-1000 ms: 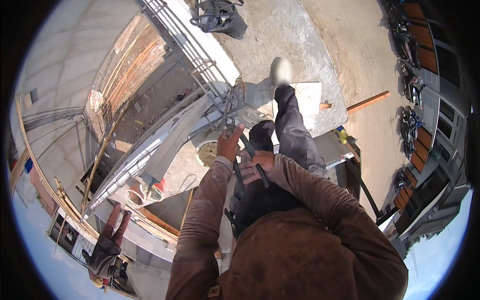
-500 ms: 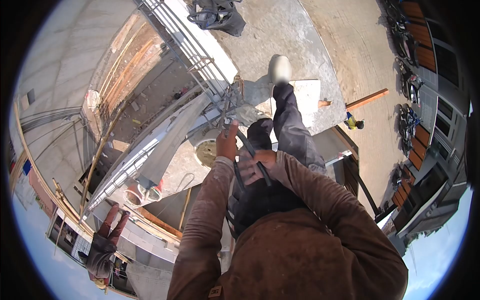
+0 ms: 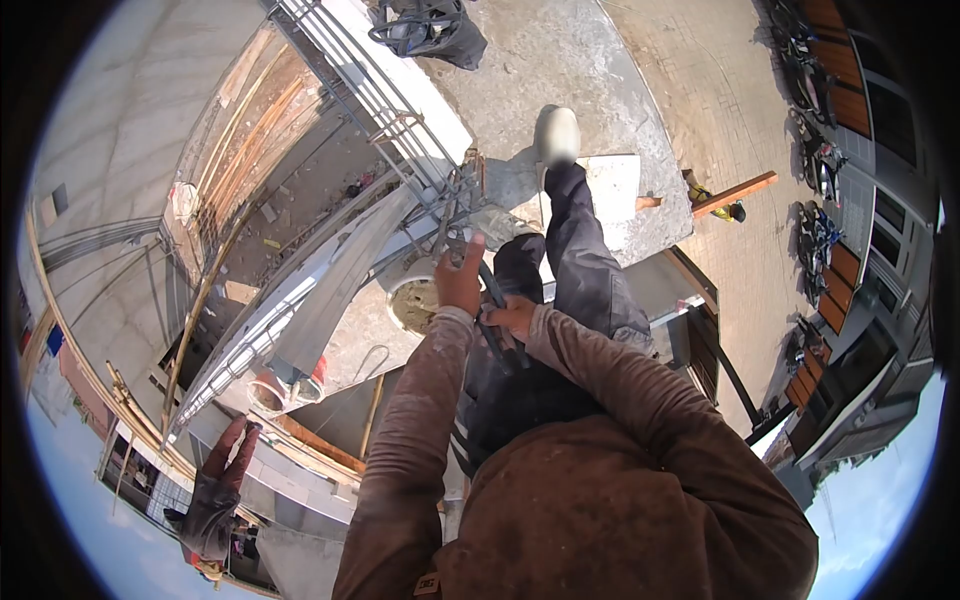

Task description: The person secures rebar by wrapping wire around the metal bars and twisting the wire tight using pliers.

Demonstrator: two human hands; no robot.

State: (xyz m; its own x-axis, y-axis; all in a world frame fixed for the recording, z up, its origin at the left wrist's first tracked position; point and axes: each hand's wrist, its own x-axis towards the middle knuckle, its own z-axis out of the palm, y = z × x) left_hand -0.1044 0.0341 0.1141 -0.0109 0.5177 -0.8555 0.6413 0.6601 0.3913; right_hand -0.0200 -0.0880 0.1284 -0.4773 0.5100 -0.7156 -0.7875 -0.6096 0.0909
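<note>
My left hand (image 3: 460, 285) is in the middle of the view, thumb raised, its fingers curled at the upper part of a dark long-handled tool (image 3: 492, 288). Its inner fingers are partly hidden. My right hand (image 3: 513, 316) is closed around the tool a little lower, in front of my dark trousers. The lower ends of two dark bars stick out below it. The tool's exact kind cannot be made out. Just left of my left hand stands a round bucket (image 3: 398, 290) of grey mix. Steel rebar (image 3: 440, 195) rises beyond my hands.
A rebar cage (image 3: 350, 80) runs along a white ledge over a drop (image 3: 310, 180). A black bag (image 3: 440, 30) lies at the top. A wooden beam (image 3: 735, 193) juts out at right, near a person in yellow (image 3: 698, 190). Another person (image 3: 212, 500) stands lower left.
My right hand has gone from spread fingers to a closed grip on the tool and moved slightly left. The person in yellow has moved up behind the beam.
</note>
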